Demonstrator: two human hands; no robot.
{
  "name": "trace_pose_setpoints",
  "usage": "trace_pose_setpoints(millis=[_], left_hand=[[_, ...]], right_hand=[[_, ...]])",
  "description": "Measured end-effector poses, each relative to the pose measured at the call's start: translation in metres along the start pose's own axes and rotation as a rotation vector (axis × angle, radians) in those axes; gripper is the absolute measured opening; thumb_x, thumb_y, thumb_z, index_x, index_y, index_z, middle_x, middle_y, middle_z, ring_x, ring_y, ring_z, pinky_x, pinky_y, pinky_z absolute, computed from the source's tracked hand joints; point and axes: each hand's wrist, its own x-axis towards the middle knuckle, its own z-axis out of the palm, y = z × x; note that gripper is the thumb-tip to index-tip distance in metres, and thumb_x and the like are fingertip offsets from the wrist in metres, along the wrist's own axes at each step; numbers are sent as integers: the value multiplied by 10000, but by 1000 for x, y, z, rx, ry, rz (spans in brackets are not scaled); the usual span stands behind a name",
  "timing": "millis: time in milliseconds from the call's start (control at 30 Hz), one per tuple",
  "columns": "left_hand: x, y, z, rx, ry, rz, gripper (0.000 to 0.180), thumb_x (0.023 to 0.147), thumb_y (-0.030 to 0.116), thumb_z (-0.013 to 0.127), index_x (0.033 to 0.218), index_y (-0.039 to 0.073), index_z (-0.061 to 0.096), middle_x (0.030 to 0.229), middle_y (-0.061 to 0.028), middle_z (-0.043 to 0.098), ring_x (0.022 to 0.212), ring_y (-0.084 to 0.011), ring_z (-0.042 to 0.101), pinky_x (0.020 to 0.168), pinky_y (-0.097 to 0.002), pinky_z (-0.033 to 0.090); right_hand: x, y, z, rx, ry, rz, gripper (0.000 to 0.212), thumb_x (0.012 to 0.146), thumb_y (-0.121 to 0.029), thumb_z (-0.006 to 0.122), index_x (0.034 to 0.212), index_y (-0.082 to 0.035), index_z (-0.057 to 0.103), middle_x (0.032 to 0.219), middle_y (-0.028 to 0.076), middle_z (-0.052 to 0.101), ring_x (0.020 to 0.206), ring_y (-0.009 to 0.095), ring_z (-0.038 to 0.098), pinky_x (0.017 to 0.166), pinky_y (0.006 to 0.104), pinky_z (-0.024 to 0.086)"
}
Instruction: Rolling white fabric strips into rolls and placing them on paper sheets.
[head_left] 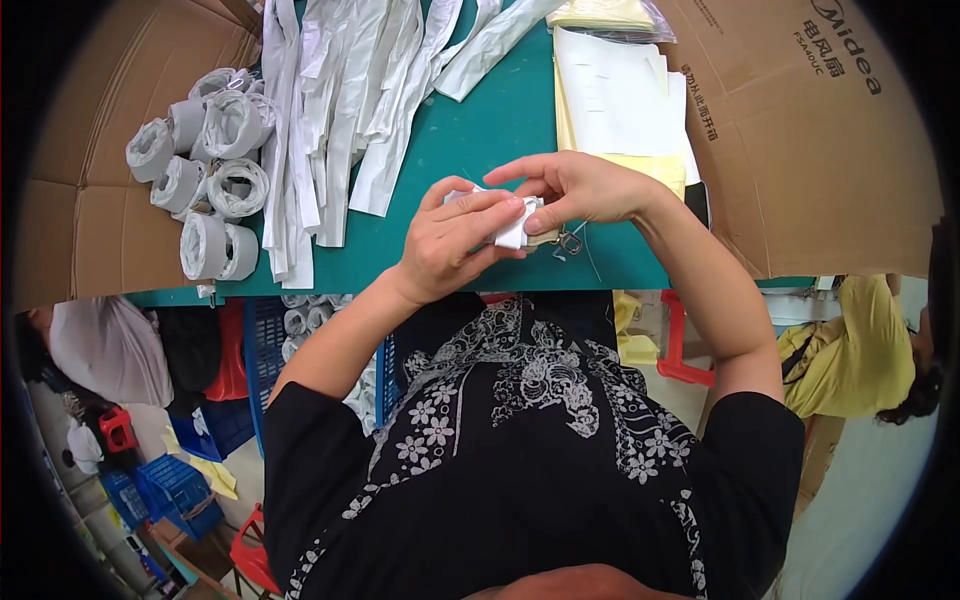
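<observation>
A small roll wrapped in white paper [511,236] is up between my hands, above the near part of the green table. My left hand [440,238] grips it from the left, fingers bent over its top. On the other side my right hand [592,188] has its thumb pressed against the roll, its index finger stretched over the far side. From the roll's right end sticks out a short beige strap with a metal buckle [570,242]. Part of the roll is hidden by my fingers.
Long white paper strips [340,110] lie across the green table [475,130]. Several finished-looking white rolls [232,125] are piled at the left by a cardboard wall [75,150]. White and yellow sheets [625,100] lie at the right, beside another cardboard panel [800,170].
</observation>
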Motion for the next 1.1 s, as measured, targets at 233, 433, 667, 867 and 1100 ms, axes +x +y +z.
trace_pose_setpoints(millis=[233, 433, 667, 867, 1100], left_hand=[[9, 0, -14, 277, -5, 286, 258, 711, 243, 723, 924, 113, 655, 984, 0, 657, 909, -169, 616, 844, -352, 408], [2, -4, -24, 417, -63, 206, 277, 782, 266, 664, 1022, 130, 653, 1184, 9, 584, 1101, -173, 504, 937, -386, 336], [6, -15, -41, -82, -274, -140, 246, 730, 182, 707, 974, 171, 678, 1014, -24, 621, 991, -199, 547, 906, -395, 348], [-2, -16, -36, 325, -241, 388, 204, 715, 168, 669, 857, 40, 596, 878, -68, 603, 826, -198, 605, 756, -305, 490], [-9, -12, -38, 143, -208, 20, 393, 693, 96, 664, 1054, 27, 524, 963, -134, 569, 868, -311, 581, 767, -369, 483]], right_hand=[[13, 25, -3, 477, -37, 28, 419, 855, -117, 613, 1225, 25, 478, 1039, 110, 625, 949, 156, 600, 835, 283, 489], [22, 27, 14, 615, 276, 111, 285, 888, -141, 563, 1133, 6, 559, 1008, 87, 625, 849, 139, 624, 725, 279, 529], [31, 24, 20, 316, 276, 56, 244, 881, -120, 564, 1070, 32, 594, 941, 85, 643, 803, 122, 622, 704, 248, 518], [39, 25, 43, 234, 464, 145, 225, 895, -114, 531, 1039, 35, 620, 914, 72, 645, 785, 117, 607, 699, 248, 498], [42, 22, 38, 251, 257, 34, 344, 883, -172, 550, 1176, 9, 547, 1023, 57, 608, 864, 104, 563, 739, 219, 449]])
